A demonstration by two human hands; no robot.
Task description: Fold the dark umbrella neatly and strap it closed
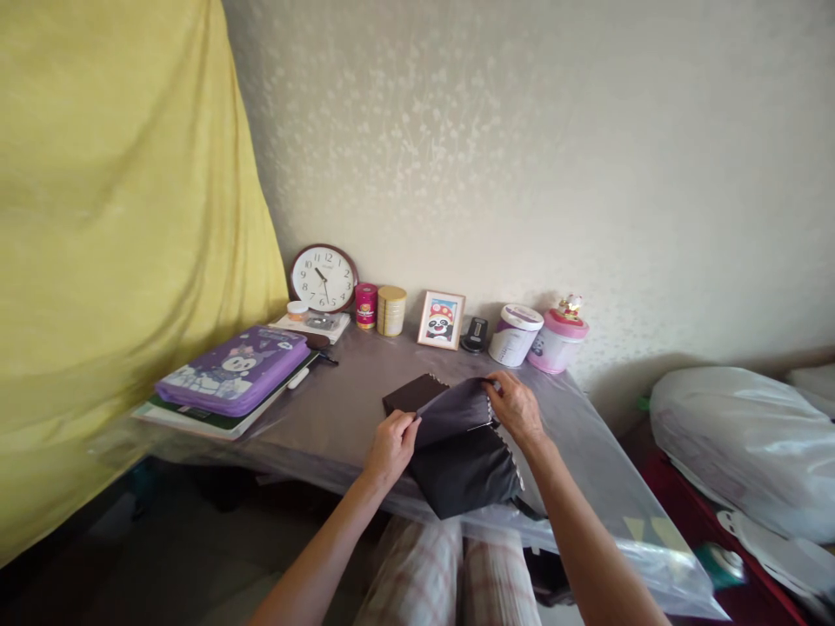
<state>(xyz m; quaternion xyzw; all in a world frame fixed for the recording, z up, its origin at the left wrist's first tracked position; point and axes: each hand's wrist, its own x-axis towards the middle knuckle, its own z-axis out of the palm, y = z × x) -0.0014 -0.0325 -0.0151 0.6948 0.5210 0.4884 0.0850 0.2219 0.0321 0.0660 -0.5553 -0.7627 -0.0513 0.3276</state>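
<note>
Beneath both your hands spreads the plastic-covered table. Folded black fabric lies between them, its grey layer lifted. Your left hand pinches one edge, your right hand the trimmed corner. This looks like spreading the layer; continuing calls for even tension.

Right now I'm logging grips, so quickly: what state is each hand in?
Left hand: closed, pinching the dark cloth by an edge.
Right hand: closed, pinching the same cloth farther right.
</note>
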